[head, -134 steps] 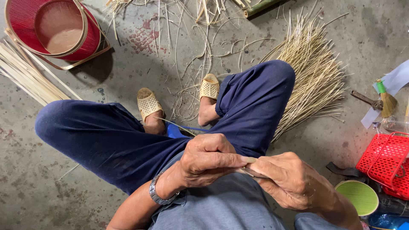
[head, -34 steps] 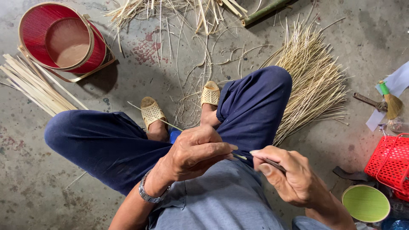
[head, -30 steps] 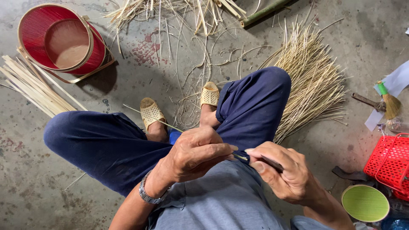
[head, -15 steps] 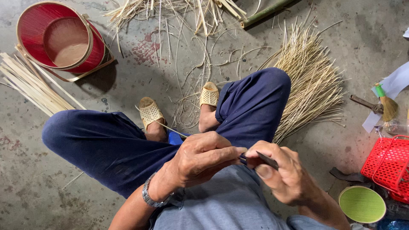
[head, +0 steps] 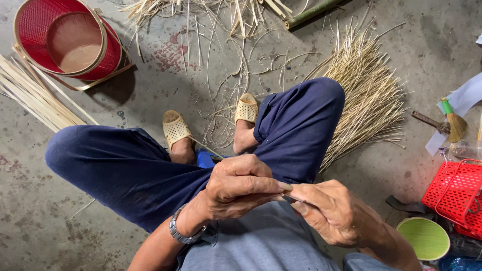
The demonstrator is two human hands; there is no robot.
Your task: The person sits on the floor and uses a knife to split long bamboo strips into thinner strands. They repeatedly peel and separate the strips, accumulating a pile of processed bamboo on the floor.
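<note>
Left hand (head: 241, 188), right hand (head: 334, 213) pinch thin strip (head: 207, 148), apparently angled toward feet.

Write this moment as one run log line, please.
left hand: pinching thin strip | right hand: meeting left fingertips | red basket: on floor

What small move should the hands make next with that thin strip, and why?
Probably draw the left hand leftward along the thin strip while the right hand holds steady. Both hands meet fingertip to fingertip at the lap, pinching one spot, and the strip's free length runs out toward the sandals.
</note>
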